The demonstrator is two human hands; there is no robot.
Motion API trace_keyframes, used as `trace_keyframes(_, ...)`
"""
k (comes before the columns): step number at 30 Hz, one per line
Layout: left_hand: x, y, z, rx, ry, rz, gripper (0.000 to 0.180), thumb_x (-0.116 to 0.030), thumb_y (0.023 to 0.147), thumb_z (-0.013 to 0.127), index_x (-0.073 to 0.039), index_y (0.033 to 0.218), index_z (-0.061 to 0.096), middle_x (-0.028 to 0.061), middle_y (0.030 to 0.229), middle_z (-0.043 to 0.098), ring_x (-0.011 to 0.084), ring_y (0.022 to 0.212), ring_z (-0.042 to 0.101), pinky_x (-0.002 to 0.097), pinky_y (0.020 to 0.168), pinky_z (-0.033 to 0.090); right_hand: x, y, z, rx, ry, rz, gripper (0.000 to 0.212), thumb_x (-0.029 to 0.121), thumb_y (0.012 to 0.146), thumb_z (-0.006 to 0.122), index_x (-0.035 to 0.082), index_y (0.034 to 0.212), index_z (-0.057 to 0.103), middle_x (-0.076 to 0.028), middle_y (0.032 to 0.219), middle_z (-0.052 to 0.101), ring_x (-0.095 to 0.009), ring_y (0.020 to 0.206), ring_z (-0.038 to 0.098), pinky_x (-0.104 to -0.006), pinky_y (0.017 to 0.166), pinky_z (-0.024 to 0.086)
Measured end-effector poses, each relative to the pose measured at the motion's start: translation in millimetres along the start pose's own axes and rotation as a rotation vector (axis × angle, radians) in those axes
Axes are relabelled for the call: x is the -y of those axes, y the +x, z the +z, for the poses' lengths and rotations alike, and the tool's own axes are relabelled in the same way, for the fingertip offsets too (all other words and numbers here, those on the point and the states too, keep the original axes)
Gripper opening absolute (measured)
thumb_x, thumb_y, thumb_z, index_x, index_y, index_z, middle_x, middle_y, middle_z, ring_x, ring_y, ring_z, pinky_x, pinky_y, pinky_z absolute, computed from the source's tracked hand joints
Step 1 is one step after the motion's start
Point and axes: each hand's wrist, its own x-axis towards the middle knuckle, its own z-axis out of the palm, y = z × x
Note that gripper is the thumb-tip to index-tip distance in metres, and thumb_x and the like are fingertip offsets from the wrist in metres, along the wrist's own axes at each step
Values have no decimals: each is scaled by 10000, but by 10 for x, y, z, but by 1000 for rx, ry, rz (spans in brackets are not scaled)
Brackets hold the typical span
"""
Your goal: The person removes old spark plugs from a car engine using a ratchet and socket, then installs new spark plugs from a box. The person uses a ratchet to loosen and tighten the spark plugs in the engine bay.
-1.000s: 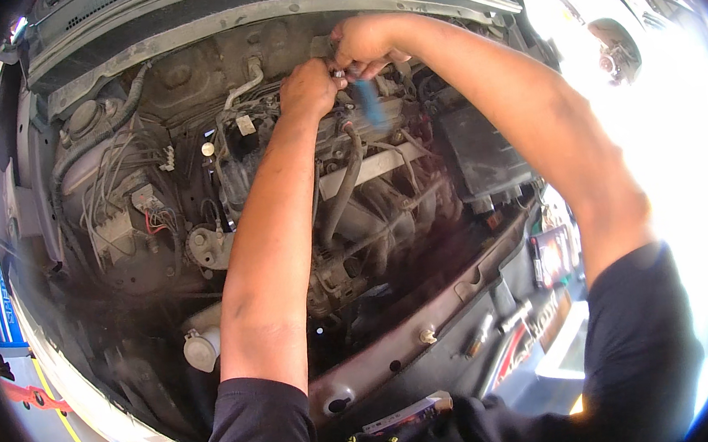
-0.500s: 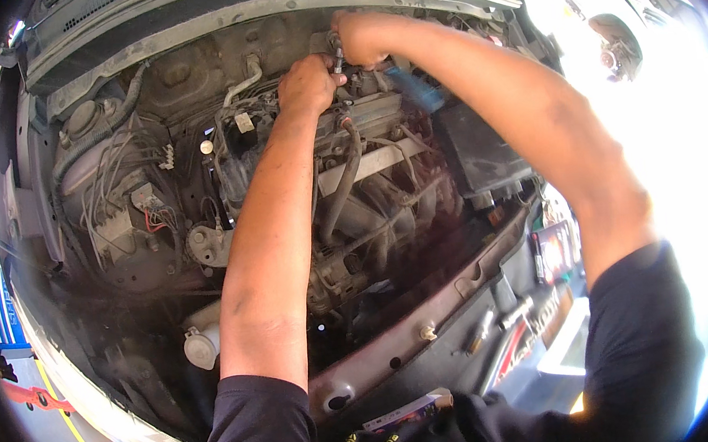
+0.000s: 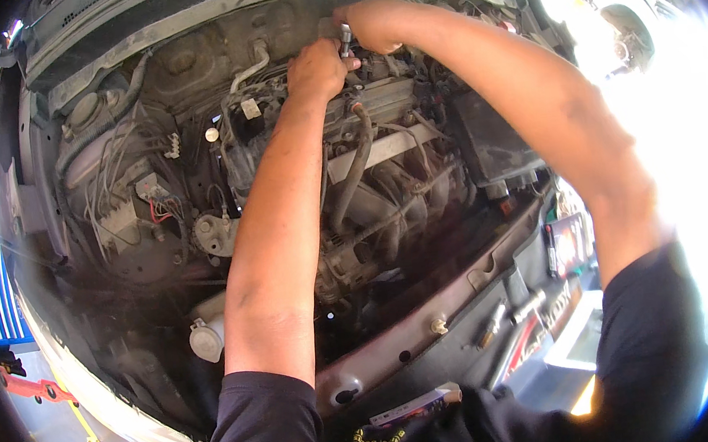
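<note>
Both my hands work at the far side of an open engine bay, at the back of the engine (image 3: 373,106). My left hand (image 3: 317,71) is closed, its thumb against the lower end of a chrome socket wrench (image 3: 346,40). That tool stands roughly upright between my two hands. My right hand (image 3: 372,27) is curled in a fist at the tool's upper end, a little farther back. Its fingertips and whatever handle lies inside them are hidden. The fastener under the tool is hidden too.
A dark hose (image 3: 356,170) arches over the engine just nearer than my hands. A black box (image 3: 494,137) sits under my right forearm. Loose wires (image 3: 128,194) lie to the left. Along the front edge are tools (image 3: 493,324) and a small carton (image 3: 416,404).
The whole view has shifted slightly, so the engine sits a little farther right. Both hands remain at the socket wrench. A blurred blue patch near my right wrist no longer shows.
</note>
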Motion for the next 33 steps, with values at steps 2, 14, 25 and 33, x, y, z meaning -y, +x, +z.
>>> trace_keyframes(2, -1, -9, -3, 34, -122, 56, 340, -324, 901, 682, -64, 1120, 704, 188, 1099, 700, 345, 1085, 650, 467, 924, 476, -37, 39, 33, -83, -205, -49, 496, -98, 612, 714, 42, 1088, 705, -193, 953, 718, -413, 910, 677, -467, 672, 538)
trace_keyframes(14, -66, -39, -58, 19, -148, -57, 392, -354, 810, 783, -103, 1107, 733, 176, 1068, 718, 335, 1039, 677, 452, 926, 489, -160, -60, 83, -86, 1220, 219, 230, 212, 942, 546, 38, 818, 630, -19, 646, 523, -102, 478, 431, -275, 415, 352)
trace_keyframes(25, 14, 20, 21, -52, -7, 43, 435, -415, 818, 755, -94, 1109, 719, 180, 1048, 716, 370, 1013, 674, 469, 885, 496, -282, 30, 88, -285, 1064, 316, 294, 353, 952, 600, 77, 859, 635, -21, 680, 571, -104, 472, 468, -264, 414, 358)
trace_keyframes(33, 361, 312, 245, -111, 96, 264, 433, -380, 902, 665, -66, 1199, 658, 186, 1115, 696, 321, 1029, 671, 449, 874, 503, -178, -2005, -82, -27, 858, -430, 221, 224, 940, 585, 50, 1060, 649, -73, 836, 671, -200, 715, 647, -332, 615, 523)
